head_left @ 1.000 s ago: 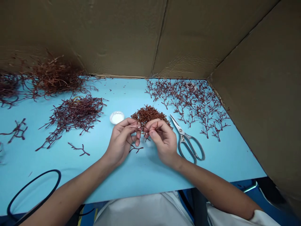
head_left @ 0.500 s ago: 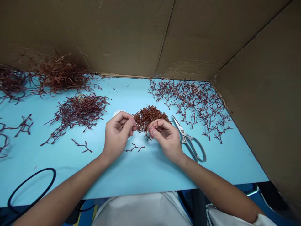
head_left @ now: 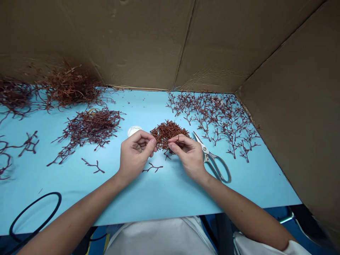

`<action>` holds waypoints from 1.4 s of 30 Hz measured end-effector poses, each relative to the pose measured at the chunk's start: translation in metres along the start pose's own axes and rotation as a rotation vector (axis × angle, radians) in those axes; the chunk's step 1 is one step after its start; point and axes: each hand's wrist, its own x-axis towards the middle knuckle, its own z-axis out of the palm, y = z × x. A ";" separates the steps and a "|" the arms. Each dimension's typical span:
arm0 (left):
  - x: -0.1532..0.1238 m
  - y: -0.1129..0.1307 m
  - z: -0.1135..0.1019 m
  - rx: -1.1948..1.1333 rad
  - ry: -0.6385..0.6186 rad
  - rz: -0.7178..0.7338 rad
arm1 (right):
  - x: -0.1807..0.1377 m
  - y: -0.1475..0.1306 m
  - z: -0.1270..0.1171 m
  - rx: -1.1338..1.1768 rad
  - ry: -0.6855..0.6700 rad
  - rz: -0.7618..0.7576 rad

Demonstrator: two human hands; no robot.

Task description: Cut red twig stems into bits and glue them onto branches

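Right hand [head_left: 187,154] pinches a tiny red sprig [head_left: 177,139] between thumb and forefinger, just over the sprig pile [head_left: 167,134]. Left hand [head_left: 135,154] is half-curled beside it, can't tell if it's holding anything. Looks light and brittle, so I'd grab the thickest bit.

Whatever the right hand [head_left: 189,156] pinches is mostly hidden by its fingers, and only a thin red twig tip shows. The curled fingers of the left hand [head_left: 136,156] hide whether they hold anything. That hand also covers part of a white lid [head_left: 133,130], so what lies under it cannot be seen. The right hand hides the middle of the scissors [head_left: 212,159], and the lower edge of the twig pile [head_left: 168,134] is behind the fingers. A dark twig heap [head_left: 13,95] runs off the left edge. A black cord [head_left: 34,212] passes behind the left forearm [head_left: 79,209] and out of the frame. A yellowish curve [head_left: 92,110] in the middle heap [head_left: 89,129] is too small to tell, as are the specks [head_left: 130,103] near the cardboard wall [head_left: 119,42].
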 end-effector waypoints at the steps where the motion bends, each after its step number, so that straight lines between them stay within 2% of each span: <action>1: 0.000 -0.001 -0.001 -0.010 -0.028 -0.015 | 0.000 -0.001 0.000 -0.011 -0.010 -0.016; 8: 0.005 -0.006 -0.007 -0.332 -0.324 -0.257 | -0.006 -0.007 0.000 0.075 -0.114 -0.092; 11: 0.003 -0.004 -0.004 -0.410 -0.403 -0.336 | -0.010 -0.009 0.001 0.104 -0.168 -0.084; 14: 0.001 -0.002 -0.001 -0.435 -0.408 -0.365 | -0.015 -0.010 0.004 0.112 -0.169 -0.073; 21: -0.002 -0.006 -0.001 -0.357 -0.383 -0.333 | -0.019 -0.011 0.007 0.065 -0.137 -0.206; 29: -0.003 -0.002 0.001 -0.408 -0.386 -0.363 | -0.020 -0.009 0.006 0.096 -0.144 -0.174; 37: -0.002 -0.007 -0.003 -0.324 -0.427 -0.277 | -0.019 -0.010 0.007 0.060 -0.127 -0.169; 42: 0.001 -0.001 -0.004 -0.093 -0.437 -0.162 | -0.019 -0.012 0.006 0.055 -0.151 -0.132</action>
